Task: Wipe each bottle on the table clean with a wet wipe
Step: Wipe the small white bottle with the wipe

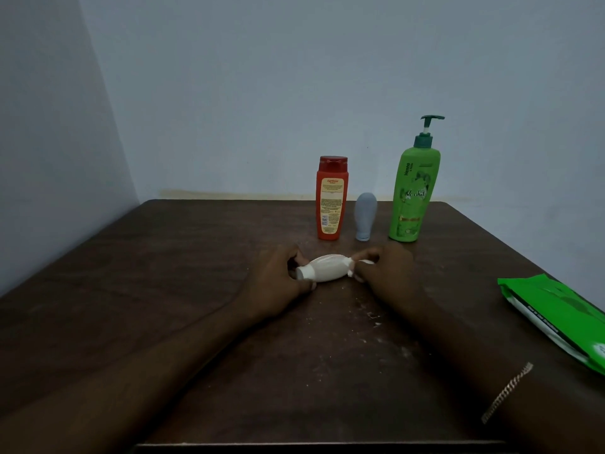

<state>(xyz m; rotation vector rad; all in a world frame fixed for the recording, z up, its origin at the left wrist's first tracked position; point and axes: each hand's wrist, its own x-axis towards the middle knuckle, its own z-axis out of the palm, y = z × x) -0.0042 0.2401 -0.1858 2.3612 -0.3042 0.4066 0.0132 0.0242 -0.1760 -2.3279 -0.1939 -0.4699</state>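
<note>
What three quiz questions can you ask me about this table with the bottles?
1. True or false: the green pump bottle stands left of the orange bottle.
2. Which hand holds the white bottle by its cap end?
3. What lies at the right edge of the table? A: wipes pack. B: cup. C: sponge.
Key: 1 false; 2 the left hand; 3 A.
</note>
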